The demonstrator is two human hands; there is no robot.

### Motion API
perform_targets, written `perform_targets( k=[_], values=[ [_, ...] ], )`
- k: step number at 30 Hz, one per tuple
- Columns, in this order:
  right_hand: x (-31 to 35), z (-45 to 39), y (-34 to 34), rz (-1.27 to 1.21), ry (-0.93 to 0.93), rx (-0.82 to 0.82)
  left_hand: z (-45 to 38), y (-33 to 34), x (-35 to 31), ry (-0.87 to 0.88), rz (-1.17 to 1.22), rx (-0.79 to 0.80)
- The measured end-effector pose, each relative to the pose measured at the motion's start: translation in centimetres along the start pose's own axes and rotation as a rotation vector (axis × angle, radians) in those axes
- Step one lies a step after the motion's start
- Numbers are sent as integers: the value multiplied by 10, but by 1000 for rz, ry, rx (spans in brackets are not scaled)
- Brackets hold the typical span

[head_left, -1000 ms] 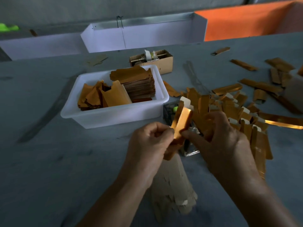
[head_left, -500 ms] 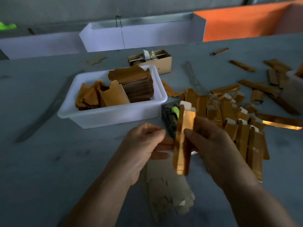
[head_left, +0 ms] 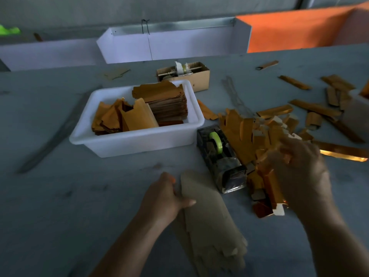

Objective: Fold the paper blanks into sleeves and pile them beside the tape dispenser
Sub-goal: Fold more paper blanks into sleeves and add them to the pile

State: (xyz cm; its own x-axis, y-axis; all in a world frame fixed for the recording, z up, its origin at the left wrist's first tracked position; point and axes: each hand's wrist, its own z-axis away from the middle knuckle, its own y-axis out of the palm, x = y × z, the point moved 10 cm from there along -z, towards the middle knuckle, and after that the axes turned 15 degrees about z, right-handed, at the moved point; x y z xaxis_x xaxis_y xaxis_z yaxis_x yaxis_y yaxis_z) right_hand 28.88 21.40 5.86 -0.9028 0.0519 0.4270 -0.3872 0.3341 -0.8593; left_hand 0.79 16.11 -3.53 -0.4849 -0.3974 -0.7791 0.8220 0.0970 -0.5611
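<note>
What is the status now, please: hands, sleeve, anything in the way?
Left hand on flat blanks, thumb on top. Right hand gripping gold sleeve, low at pile beside tape dispenser. Nothing blocking.

A small packaging workshop is seen: a grey work surface (head_left: 60,196) is strewn with folded gold sleeves (head_left: 259,134), flat blanks are stacked in a white tub (head_left: 137,142), and a tape dispenser (head_left: 221,158) and cardboard box (head_left: 199,76) are set alongside.
</note>
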Motion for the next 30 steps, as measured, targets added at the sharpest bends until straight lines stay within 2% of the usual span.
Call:
perform_targets(
  k=[4, 8, 12, 14, 17, 20, 22, 24, 26, 30],
  values=[
    [28, 20, 14, -55, -118, 72, -9, -5, 4, -52, 138, -8],
    [42, 25, 13, -131, -196, 75, -14, -11, 6, -68, 228, -12],
    [48, 31, 6, -162, -210, 73, -12, -21, 7, -111, 561, -37],
    [50, 34, 3, -177, -226, 66, -8, -26, 5, -113, 624, -38],
    [53, 40, 7, -210, -239, 104, 0, -38, -7, -14, 508, -84],
    [58, 43, 9, -207, -251, 114, 12, -60, -32, 190, 166, -264],
    [62, 45, 9, -194, -265, 121, 22, -70, -46, 286, 132, -334],
    [66, 47, 10, -211, -263, 141, 21, -66, -38, 213, 329, -255],
    [69, 50, 14, -276, -237, 184, 21, -49, -31, 84, 599, -87],
    [73, 62, 43, -456, -135, 422, 28, -29, -31, 44, 711, 63]
  ],
)
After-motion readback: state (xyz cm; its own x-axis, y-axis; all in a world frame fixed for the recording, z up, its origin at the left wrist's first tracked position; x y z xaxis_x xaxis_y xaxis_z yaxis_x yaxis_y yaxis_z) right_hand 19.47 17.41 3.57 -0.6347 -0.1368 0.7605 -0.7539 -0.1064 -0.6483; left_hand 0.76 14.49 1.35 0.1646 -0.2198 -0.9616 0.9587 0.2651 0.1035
